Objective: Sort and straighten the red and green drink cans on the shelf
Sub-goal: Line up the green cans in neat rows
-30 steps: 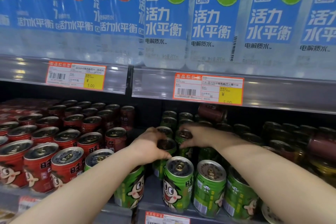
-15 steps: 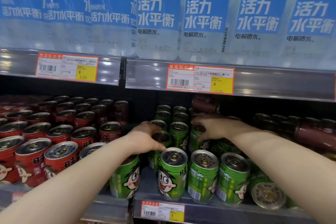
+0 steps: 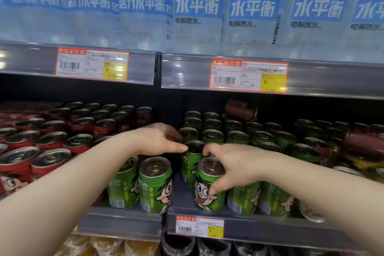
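Green cans (image 3: 245, 137) and red cans (image 3: 52, 158): standing in rows on the lower shelf (image 3: 270, 233), green filling the right, red the left. Right hand (image 3: 239, 166): reaching in from the lower right, clamping thumb and curled forefinger round the front green can (image 3: 205, 199) at the shelf edge. Left hand (image 3: 153, 141): touching its thumb tip to the rim of the second-row can (image 3: 189, 168) just behind; fingers partly hiding behind the palm, so cannot tell whether gripping anything.

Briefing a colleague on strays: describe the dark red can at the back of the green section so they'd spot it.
Find the right orange price label on the upper rail; below it stand green metal drink cans. At their back a dark red metal drink can lies on its side atop them, unlike its upright green neighbours.
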Demonstrator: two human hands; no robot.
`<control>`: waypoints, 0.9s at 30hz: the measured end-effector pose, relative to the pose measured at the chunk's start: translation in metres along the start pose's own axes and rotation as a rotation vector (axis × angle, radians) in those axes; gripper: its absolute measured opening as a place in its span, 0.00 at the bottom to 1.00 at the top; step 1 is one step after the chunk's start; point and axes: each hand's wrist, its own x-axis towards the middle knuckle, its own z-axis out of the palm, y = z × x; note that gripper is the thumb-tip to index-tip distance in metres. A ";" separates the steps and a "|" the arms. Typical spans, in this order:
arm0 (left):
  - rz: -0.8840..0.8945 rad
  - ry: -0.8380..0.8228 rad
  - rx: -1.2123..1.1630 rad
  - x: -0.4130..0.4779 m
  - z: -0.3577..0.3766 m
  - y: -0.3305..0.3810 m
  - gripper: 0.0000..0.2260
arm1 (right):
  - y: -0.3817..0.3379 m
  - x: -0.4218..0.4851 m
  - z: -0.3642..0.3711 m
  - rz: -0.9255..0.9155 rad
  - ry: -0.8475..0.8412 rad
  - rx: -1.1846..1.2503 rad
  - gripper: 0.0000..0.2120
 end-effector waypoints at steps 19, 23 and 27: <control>0.106 -0.099 0.175 -0.027 0.008 -0.012 0.33 | -0.010 0.069 -0.022 0.289 0.056 0.050 0.27; 0.119 -0.038 0.045 -0.016 0.017 -0.005 0.34 | 0.007 0.054 -0.033 0.348 0.033 0.039 0.26; 0.165 -0.018 -0.017 -0.006 0.029 0.006 0.34 | 0.025 0.038 -0.030 0.392 -0.031 -0.004 0.18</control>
